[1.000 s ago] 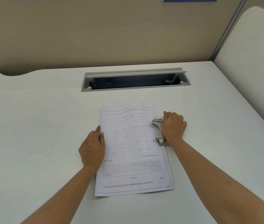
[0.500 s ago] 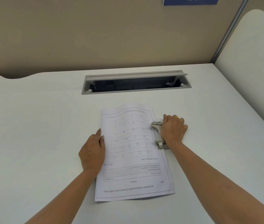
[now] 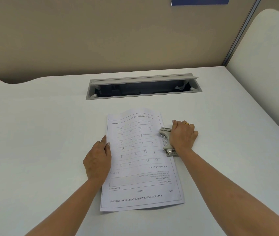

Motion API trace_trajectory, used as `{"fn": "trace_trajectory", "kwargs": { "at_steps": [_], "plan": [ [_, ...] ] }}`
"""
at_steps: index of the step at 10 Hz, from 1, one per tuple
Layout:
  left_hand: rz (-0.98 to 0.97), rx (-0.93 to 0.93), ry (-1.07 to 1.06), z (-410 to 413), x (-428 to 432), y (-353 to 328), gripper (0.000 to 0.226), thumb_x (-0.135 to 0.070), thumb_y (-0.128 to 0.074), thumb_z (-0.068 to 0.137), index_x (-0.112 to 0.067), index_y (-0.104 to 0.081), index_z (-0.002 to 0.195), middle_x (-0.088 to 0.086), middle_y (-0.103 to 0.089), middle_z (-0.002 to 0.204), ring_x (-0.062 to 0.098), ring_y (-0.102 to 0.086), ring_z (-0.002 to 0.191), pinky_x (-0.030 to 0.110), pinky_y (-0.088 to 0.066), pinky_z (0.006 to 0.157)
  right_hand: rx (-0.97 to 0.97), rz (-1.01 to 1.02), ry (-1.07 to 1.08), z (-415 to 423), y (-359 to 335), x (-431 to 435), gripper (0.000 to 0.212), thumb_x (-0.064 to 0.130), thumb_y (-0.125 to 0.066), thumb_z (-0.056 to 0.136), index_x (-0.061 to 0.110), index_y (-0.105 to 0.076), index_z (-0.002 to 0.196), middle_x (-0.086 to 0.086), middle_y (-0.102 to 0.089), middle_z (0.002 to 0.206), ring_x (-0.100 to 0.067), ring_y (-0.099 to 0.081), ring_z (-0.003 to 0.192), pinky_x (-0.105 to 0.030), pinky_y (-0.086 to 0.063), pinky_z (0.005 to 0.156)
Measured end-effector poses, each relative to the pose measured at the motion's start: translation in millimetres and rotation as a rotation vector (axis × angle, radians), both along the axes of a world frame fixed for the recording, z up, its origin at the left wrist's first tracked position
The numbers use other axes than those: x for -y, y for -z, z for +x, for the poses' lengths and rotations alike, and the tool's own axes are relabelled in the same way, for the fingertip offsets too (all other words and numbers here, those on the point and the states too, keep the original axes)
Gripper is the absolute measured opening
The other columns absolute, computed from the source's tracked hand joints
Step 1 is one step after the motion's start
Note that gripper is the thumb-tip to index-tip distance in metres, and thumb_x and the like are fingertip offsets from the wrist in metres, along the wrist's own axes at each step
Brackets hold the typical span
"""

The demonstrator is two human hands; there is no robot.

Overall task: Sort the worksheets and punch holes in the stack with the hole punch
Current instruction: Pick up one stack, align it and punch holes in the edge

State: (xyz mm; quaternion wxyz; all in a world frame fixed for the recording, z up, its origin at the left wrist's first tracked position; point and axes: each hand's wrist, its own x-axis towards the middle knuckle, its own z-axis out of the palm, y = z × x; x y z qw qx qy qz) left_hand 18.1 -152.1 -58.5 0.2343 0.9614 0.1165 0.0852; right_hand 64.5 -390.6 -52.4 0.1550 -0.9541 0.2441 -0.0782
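i see the stack of worksheets point(image 3: 142, 160) lying flat near the middle of the white surface point(image 3: 33, 142), turned so its print reads upside down to me: rows of lower-case letters on wavy tracing lines, a boxed block of instructions below them, and a heading line along the near edge. the top sheet is white with a thin ruled border, and its far edge lifts in a slight wave. the hole punch point(image 3: 167, 142) is grey metal with small rivets at each end, and it sits on the right-hand long edge of the stack, roughly at the middle of the letter rows. my right hand point(image 3: 183, 135) is pressed down over the punch handle, fingers curled round its far side, a gold ring on one finger. my left hand point(image 3: 98, 159) lies flat on the surface with fingers together, their tips touching the left edge of the paper, gripping nothing. beyond the stack a long grey cable tray point(image 3: 144, 86) is sunk in the surface with its lid tipped up and a dark cavity showing. a tan partition wall point(image 3: 101, 34) stands behind, with the lower part of a blue sign point(image 3: 200, 1) at the top and a white panel point(image 3: 268, 41) at the right.
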Motion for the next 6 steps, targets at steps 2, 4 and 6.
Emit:
{"fn": "trace_trajectory", "kwargs": {
  "at_steps": [2, 4, 6],
  "plan": [
    [-0.018, 0.003, -0.003, -0.7, 0.5, -0.8, 0.038, -0.020, -0.038, 0.096, -0.016, -0.049, 0.132, 0.009, -0.062, 0.096, 0.030, -0.058, 0.087, 0.031, -0.035, 0.065, -0.007, -0.022, 0.000, -1.0, 0.4, 0.2, 0.047, 0.029, -0.024, 0.100, 0.003, -0.064, 0.101, -0.012, -0.062, 0.103, -0.032, -0.047, 0.102, -0.040, -0.032, 0.080],
    [-0.009, 0.011, 0.001, -0.1, 0.7, -0.7, 0.037, -0.020, -0.039, 0.096, -0.015, -0.049, 0.131, 0.010, -0.061, 0.095, 0.030, -0.058, 0.086, 0.031, -0.035, 0.065, -0.003, -0.016, -0.001, -1.2, -0.2, 0.1, 0.048, 0.029, -0.024, 0.100, 0.003, -0.064, 0.101, -0.012, -0.062, 0.103, -0.032, -0.047, 0.103, -0.040, -0.032, 0.081],
    [-0.013, 0.006, -0.002, 0.2, 0.8, -0.2, 0.038, -0.021, -0.038, 0.096, -0.015, -0.049, 0.132, 0.009, -0.062, 0.098, 0.030, -0.059, 0.089, 0.031, -0.035, 0.066, 0.001, -0.012, 0.000, -0.7, 0.3, 0.2, 0.048, 0.029, -0.024, 0.100, 0.003, -0.064, 0.101, -0.012, -0.062, 0.102, -0.032, -0.047, 0.103, -0.040, -0.032, 0.081]
  ]
}}
